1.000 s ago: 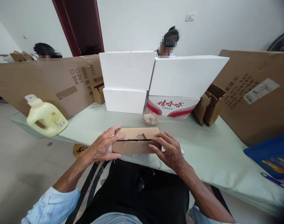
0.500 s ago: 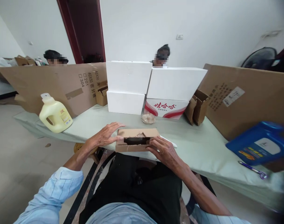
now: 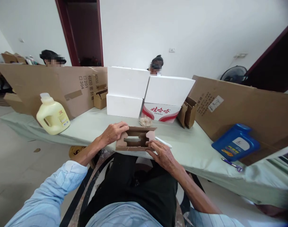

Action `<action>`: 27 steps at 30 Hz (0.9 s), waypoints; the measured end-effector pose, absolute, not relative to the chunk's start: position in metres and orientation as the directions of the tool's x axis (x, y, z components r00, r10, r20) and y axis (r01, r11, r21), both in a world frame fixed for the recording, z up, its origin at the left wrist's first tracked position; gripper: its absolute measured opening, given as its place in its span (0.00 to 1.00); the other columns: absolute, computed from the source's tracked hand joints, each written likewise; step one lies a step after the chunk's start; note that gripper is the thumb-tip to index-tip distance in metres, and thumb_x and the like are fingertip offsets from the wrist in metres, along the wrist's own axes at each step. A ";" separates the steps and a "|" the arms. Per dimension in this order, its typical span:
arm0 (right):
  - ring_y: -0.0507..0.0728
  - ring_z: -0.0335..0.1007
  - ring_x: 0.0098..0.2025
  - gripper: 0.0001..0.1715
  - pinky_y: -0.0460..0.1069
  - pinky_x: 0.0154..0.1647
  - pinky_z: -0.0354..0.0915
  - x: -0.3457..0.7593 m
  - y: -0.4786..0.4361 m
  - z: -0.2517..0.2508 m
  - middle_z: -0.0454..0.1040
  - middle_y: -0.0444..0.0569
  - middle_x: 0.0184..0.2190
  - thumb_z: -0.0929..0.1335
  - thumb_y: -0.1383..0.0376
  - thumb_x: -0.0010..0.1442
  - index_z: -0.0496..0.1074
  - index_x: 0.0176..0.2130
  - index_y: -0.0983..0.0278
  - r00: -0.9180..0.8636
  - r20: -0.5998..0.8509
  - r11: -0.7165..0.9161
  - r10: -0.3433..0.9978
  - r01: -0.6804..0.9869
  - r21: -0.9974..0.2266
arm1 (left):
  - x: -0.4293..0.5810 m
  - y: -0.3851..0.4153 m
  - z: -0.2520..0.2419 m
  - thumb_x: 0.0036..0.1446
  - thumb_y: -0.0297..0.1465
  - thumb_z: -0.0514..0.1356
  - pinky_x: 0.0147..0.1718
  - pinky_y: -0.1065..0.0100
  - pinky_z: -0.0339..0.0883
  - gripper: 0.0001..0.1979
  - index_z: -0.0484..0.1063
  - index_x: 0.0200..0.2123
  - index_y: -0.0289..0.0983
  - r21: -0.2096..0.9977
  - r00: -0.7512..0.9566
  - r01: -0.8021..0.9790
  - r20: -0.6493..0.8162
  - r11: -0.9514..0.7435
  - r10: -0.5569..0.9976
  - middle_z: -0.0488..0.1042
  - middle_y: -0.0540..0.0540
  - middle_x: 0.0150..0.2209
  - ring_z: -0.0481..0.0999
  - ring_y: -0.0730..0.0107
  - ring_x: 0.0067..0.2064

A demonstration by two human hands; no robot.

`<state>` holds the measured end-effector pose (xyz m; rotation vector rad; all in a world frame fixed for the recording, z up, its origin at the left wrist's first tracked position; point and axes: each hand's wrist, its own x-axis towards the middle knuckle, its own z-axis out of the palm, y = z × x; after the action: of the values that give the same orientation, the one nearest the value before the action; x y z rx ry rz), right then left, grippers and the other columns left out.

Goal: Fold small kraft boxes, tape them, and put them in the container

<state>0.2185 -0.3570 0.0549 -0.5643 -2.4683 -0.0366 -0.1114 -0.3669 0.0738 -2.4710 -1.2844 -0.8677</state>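
A small brown cardboard box point(image 3: 134, 147) is at the table's near edge in front of me, its top open and its inner flaps in view. Through the gap between those flaps a pale surface shows. My left hand point(image 3: 114, 132) grips the far left corner, fingers closed over the edge. At the right end my right hand point(image 3: 161, 153) is closed on the near edge and flap, fingertips partly inside. A white, slender object point(image 3: 163, 142) lies just right of the box, partly hidden. Beyond the box sits a clear crumpled packet point(image 3: 145, 121).
White boxes point(image 3: 127, 82) are stacked at the back. A yellow jug point(image 3: 54, 115) stands left; a blue bottle point(image 3: 236, 142) and a purple-handled tool point(image 3: 232, 164) are right. Large cardboard panels point(image 3: 210, 104) flank the green-covered table point(image 3: 91, 126). Two people are behind.
The box's top has opened wider, showing inner flaps. My left hand has moved up to its far left corner and closed. The view has shifted right.
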 end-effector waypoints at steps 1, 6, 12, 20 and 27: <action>0.61 0.79 0.46 0.05 0.54 0.44 0.74 0.218 -0.357 0.056 0.81 0.54 0.47 0.65 0.65 0.76 0.71 0.45 0.60 -0.742 0.553 0.911 0.379 0.403 -0.085 | -0.109 -0.370 0.076 0.69 0.21 0.50 0.45 0.65 0.75 0.18 0.78 0.47 0.41 0.008 0.484 0.812 0.550 -0.584 0.680 0.78 0.41 0.58 0.82 0.62 0.50; 0.66 0.77 0.57 0.15 0.58 0.53 0.74 0.211 -0.347 0.066 0.76 0.59 0.61 0.70 0.65 0.71 0.73 0.56 0.61 -0.851 0.373 0.897 0.370 0.431 0.094 | -0.095 -0.387 0.098 0.68 0.33 0.58 0.46 0.56 0.75 0.16 0.78 0.55 0.42 -0.147 0.501 0.865 0.281 -0.479 0.819 0.70 0.36 0.64 0.78 0.51 0.53; 0.65 0.78 0.49 0.17 0.54 0.44 0.72 0.199 -0.334 0.082 0.78 0.57 0.50 0.75 0.61 0.67 0.75 0.54 0.62 -0.858 0.092 0.817 0.504 0.509 0.272 | -0.091 -0.386 0.132 0.53 0.36 0.69 0.41 0.56 0.73 0.24 0.76 0.54 0.43 -0.137 0.465 0.874 -0.041 -0.466 0.884 0.70 0.37 0.56 0.75 0.46 0.52; 0.61 0.73 0.41 0.10 0.52 0.37 0.67 0.216 -0.325 0.085 0.75 0.53 0.41 0.72 0.58 0.71 0.70 0.39 0.60 -0.888 0.317 0.896 0.333 0.403 0.187 | -0.122 -0.366 0.133 0.37 0.34 0.79 0.35 0.66 0.65 0.32 0.73 0.47 0.46 0.096 0.561 0.822 0.037 -0.562 0.827 0.70 0.47 0.53 0.74 0.60 0.41; 0.59 0.68 0.36 0.18 0.52 0.35 0.64 0.219 -0.313 0.078 0.69 0.49 0.37 0.70 0.52 0.72 0.65 0.34 0.58 -0.748 0.549 0.912 0.374 0.405 -0.069 | -0.146 -0.367 0.127 0.44 0.38 0.78 0.32 0.67 0.61 0.25 0.72 0.43 0.44 0.263 0.574 0.738 0.239 -0.621 0.783 0.70 0.48 0.55 0.71 0.67 0.35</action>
<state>0.2192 -0.3133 0.0776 -0.5561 -2.4961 -0.0721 -0.1463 -0.3673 0.1268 -2.9046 -1.4117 -0.5508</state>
